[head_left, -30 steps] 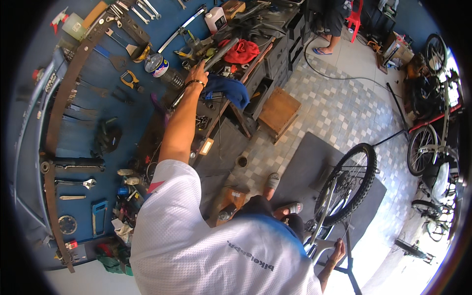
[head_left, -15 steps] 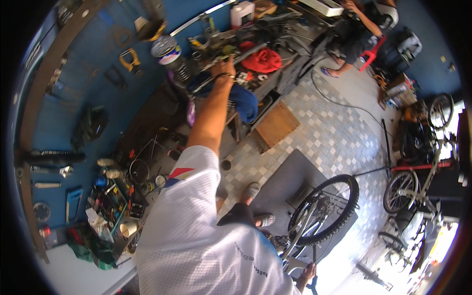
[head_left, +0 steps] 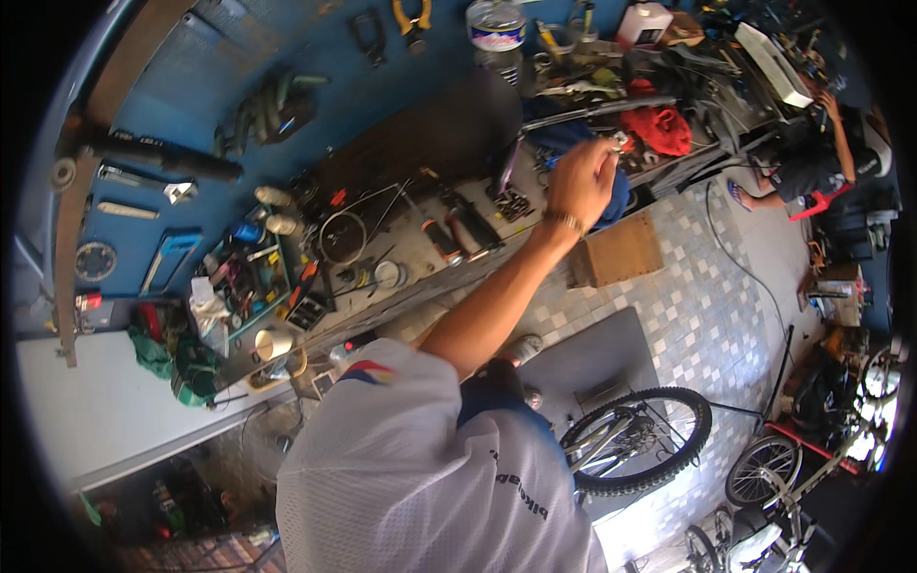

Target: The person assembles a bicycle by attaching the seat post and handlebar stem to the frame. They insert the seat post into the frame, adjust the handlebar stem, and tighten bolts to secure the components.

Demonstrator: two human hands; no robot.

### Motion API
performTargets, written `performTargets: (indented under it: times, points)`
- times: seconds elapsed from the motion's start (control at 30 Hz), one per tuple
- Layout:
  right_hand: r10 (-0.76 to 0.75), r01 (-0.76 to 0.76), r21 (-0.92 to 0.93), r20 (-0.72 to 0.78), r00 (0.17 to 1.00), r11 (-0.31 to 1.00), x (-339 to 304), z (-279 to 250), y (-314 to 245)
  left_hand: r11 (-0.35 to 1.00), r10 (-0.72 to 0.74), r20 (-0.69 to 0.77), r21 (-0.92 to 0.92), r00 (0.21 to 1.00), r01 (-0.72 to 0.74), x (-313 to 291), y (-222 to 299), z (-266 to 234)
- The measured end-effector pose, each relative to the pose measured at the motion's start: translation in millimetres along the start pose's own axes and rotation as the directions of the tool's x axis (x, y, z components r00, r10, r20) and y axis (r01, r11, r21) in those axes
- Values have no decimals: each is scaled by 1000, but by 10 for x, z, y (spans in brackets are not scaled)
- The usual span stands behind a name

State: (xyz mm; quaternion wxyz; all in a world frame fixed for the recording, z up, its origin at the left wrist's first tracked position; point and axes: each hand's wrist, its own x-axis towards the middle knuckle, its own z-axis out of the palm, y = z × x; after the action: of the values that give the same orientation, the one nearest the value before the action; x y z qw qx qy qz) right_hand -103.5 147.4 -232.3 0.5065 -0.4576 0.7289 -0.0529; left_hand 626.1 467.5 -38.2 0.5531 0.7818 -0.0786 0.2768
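Observation:
My left hand (head_left: 581,186) is stretched out past the bench edge with its fingers pinched together. A small silvery metal piece (head_left: 619,143) shows at the fingertips, too small to tell its kind. Behind the hand lie a red cloth (head_left: 657,129) and a blue cloth (head_left: 616,199) on the cluttered workbench (head_left: 382,306). A long metal tube (head_left: 602,112) rests beside the red cloth. My right hand is out of view. Near my feet stands a bicycle's knobby rear wheel (head_left: 702,420), the rest of that bicycle being mostly hidden by my body.
A wooden box (head_left: 619,250) stands on the tiled floor by the bench. A dark mat (head_left: 611,353) lies under the wheel. Another person (head_left: 812,177) sits at the far right. Tools, such as an adjustable wrench (head_left: 177,191), hang on the blue wall. More bicycles (head_left: 769,468) stand at the right.
My left hand has drawn back from the clutter on the bench, with the small metal piece at its fingertips. The view has swung left, and my right hand has left it.

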Motion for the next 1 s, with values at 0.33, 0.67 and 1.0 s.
performTargets:
  times: [0.33,0.67,1.0]
  points:
    - [-22,26,-72,59,998,997,220,-57,-199,483,-351,-326,741,878,468,-1224,-744,-2025]
    - [-27,27,-19,21,999,999,203,-338,30,369,-838,-108,610,534,701,-708,-960,-1743]
    - [-19,19,26,10,1000,999,256,-593,400,867,-364,-544,99,756,489,-1123,-903,-2263]
